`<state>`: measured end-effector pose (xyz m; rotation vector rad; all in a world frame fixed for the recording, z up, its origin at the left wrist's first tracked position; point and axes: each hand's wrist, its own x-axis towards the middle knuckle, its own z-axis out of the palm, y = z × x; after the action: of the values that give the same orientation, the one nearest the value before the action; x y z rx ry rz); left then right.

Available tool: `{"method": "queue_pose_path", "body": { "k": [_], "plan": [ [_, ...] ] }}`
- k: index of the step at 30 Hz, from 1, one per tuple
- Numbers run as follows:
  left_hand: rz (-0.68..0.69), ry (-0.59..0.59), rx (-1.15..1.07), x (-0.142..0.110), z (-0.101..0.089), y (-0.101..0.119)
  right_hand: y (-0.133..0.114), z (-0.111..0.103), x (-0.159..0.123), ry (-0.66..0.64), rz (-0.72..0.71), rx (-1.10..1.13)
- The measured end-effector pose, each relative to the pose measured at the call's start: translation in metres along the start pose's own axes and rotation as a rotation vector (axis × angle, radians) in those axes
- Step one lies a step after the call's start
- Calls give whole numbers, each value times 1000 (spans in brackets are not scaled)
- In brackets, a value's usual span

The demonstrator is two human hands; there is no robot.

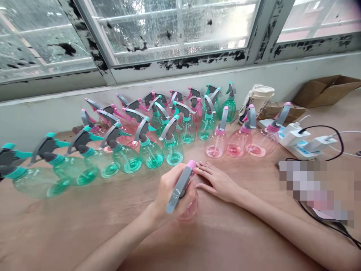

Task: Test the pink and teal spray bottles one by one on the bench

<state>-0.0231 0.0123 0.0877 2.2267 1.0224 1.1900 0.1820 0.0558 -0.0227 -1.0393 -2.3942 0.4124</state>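
Note:
A pink spray bottle [188, 210] with a grey trigger head and a pink nozzle stands on the table in front of me. My left hand [173, 188] is wrapped around it just below the head, hiding the neck and most of the body. To its right, my right hand [218, 180] rests low over the table with fingers stretched out and apart. Its fingertips reach the nozzle side of the bottle; whether they touch it I cannot tell. Just beyond the hands are three pink spray bottles [216, 145] and a green spray bottle [173, 152].
Several green [126, 162] and pink spray bottles [97, 130] fill the left and back. At the right are a lidded cup [259, 96], cardboard boxes [324, 90], a power strip [303, 146] with cables, and a blurred-out object [313, 192]. Behind runs a windowed wall [175, 77].

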Motion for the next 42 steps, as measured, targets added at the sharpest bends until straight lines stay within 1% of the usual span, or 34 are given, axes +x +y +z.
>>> {"method": "queue_pose_path", "body": {
  "k": [3,6,8,12,14,22,29,39,42],
  "plan": [
    [14,18,0,2,0,-2,1,0,0,6,6,5],
    [47,9,-4,2,1,-3,1,0,-2,18,8,24],
    [23,-1,1,2,0,-3,1,-1,-2,21,15,40],
    [-91,-7,-33,2,-3,1,1,-2,-2,12,26,57],
    [-103,-2,-47,1,-2,2,1,-3,-2,6,27,54],
    [-64,29,-10,-6,4,3,5,-5,-2,8,28,95],
    [-51,16,-43,-8,6,-3,7,-5,-2,-29,35,86],
    [-82,-1,-41,-6,4,0,10,-4,-3,-20,45,109],
    [-69,10,-25,-5,4,-1,9,-4,-2,-29,44,103]
  ]
}}
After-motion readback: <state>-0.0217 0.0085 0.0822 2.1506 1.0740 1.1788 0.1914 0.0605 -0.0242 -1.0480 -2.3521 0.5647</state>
